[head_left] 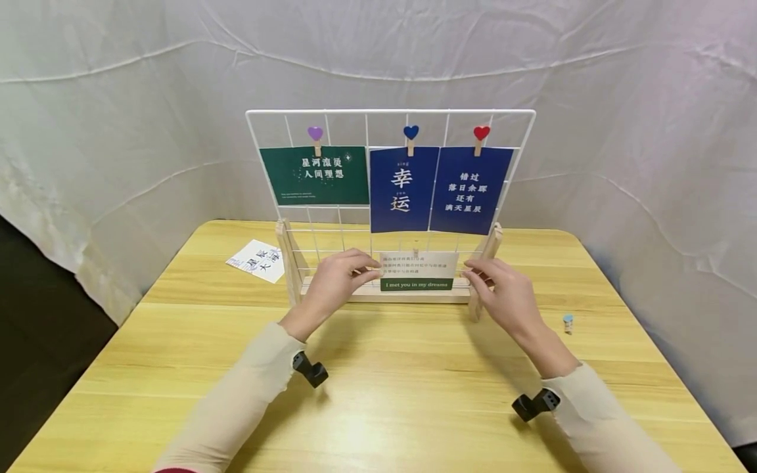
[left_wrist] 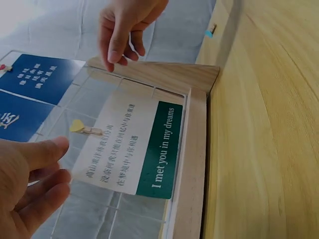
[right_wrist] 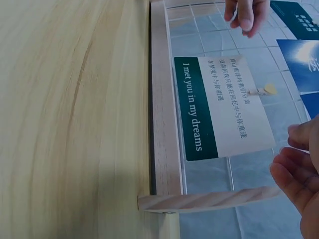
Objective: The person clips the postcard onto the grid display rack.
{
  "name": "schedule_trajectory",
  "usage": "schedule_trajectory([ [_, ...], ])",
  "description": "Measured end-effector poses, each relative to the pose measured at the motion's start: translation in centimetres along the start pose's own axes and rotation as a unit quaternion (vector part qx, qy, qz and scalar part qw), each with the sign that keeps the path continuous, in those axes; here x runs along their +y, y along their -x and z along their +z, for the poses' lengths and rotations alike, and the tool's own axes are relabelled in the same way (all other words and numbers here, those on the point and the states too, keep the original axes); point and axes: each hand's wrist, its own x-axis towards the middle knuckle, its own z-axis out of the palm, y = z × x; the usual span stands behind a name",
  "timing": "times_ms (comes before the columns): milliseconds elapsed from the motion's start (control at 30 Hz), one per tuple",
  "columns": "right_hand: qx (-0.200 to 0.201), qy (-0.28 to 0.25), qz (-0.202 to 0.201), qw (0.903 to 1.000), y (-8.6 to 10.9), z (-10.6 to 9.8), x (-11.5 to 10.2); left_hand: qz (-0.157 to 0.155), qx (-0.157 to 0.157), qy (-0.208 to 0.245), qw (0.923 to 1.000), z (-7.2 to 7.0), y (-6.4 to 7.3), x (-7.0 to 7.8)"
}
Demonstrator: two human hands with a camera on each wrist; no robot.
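Note:
A white card with a green band reading "I met you in my dreams" [head_left: 416, 284] hangs low on the white wire grid [head_left: 390, 112]. A small clothespin with a yellow heart [left_wrist: 85, 128] clips its upper edge to the wires. My left hand [head_left: 332, 279] is beside the card's left edge, thumb and fingers apart and holding nothing. On the other side my right hand [head_left: 507, 289] hovers near the right edge, fingers loosely bent; a gap to the card [right_wrist: 232, 107] shows in the right wrist view.
Above hang a green card [head_left: 316, 187] and two blue cards [head_left: 384, 197], held by heart clothespins. Wooden legs [head_left: 288, 263] support the grid. A white card with black characters [head_left: 251, 253] lies at left. A small blue-capped bottle [head_left: 568, 324] is at right.

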Motion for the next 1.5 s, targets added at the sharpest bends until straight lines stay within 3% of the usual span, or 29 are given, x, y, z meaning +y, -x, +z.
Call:
schedule_trajectory([
  [200,-0.011,0.006,-0.010,0.9999,0.5,-0.8,0.2,-0.038,-0.052,0.023,0.9977,-1.3,0.9,-0.3],
  [333,-0.024,0.014,-0.011,0.9996,1.1,-1.2,0.7,-0.041,-0.077,0.023,0.9959,-2.3,1.9,-0.8],
  [467,-0.030,0.022,-0.005,0.9993,1.7,-1.5,1.2,-0.043,-0.083,0.006,0.9956,-3.2,2.9,-1.4],
  [1033,-0.028,0.046,0.028,0.9982,4.1,-4.0,4.1,-0.097,-0.050,-0.036,0.9934,-7.3,6.3,-4.5],
  [1267,-0.031,0.060,0.056,0.9961,5.2,-5.1,5.5,-0.122,-0.017,-0.044,0.9914,-8.9,7.1,-6.2],
  [1500,-0.039,0.064,0.075,0.9944,5.7,-5.7,6.9,-0.157,0.017,-0.045,0.9865,-9.6,7.6,-8.2],
])
